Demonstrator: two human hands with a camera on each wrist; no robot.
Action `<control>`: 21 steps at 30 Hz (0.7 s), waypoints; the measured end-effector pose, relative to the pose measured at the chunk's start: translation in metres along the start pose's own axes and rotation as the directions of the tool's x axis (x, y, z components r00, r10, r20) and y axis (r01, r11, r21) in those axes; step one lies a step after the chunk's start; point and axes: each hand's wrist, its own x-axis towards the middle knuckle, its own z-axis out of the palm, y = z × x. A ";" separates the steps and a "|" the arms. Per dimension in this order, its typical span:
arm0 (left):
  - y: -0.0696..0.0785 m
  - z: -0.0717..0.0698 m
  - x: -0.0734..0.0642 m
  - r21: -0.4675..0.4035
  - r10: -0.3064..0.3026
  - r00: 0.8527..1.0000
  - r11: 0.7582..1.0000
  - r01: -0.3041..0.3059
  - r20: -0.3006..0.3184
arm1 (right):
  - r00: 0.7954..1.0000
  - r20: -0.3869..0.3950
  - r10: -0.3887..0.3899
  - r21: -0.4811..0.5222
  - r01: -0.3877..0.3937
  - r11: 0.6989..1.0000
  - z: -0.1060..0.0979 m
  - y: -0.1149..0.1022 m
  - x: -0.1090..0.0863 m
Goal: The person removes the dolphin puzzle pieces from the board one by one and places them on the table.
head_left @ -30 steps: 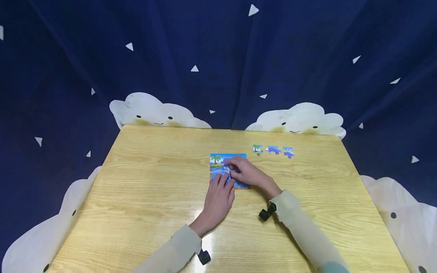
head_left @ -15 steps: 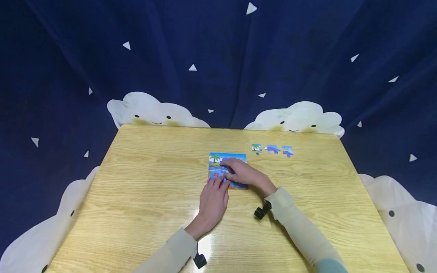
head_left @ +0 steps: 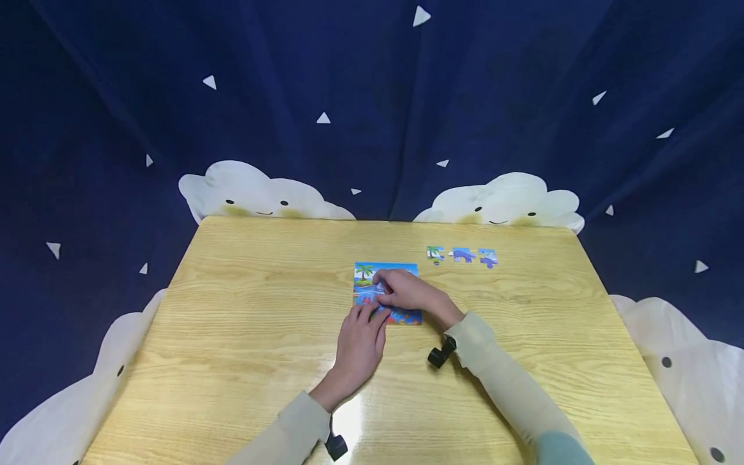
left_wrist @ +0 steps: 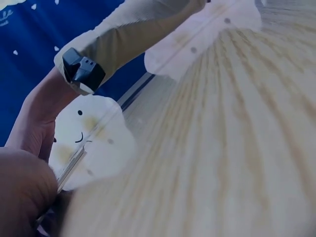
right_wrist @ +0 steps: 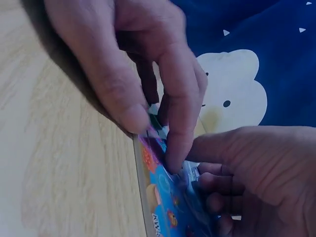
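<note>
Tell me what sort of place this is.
Probably a children's play corner or a tabletop set up like one: wood-grain table, navy backdrop with smiling clouds, and a sea-themed jigsaw.

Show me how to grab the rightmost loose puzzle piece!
Probably pinch the rightmost piece between its top edge and bottom knob, coming from the right: it lies flat, the knob sticks out toward you, and the middle piece sits close on its left.

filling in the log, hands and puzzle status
Left hand at near edge of puzzle, right hand over its middle; grips unclear. Puzzle part-hidden by both hands. Three loose pieces past its far-right corner, out of the way.
</note>
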 end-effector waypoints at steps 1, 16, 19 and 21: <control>0.001 0.000 -0.001 0.005 -0.004 1.000 1.000 0.003 0.016 | 1.000 0.007 0.012 0.003 -0.012 1.000 0.000 0.000 0.000; 0.004 0.001 -0.010 0.112 -0.002 0.987 0.994 -0.016 0.159 | 0.999 -0.001 0.035 0.078 -0.035 0.996 0.003 0.004 0.003; 0.004 0.000 -0.009 0.116 -0.001 0.985 0.993 -0.019 0.172 | 0.999 -0.035 0.014 0.090 -0.011 0.996 0.004 0.003 0.002; 0.003 0.000 -0.010 0.120 -0.005 0.983 0.993 -0.017 0.183 | 0.998 -0.060 0.000 0.095 0.005 0.995 0.005 0.003 0.001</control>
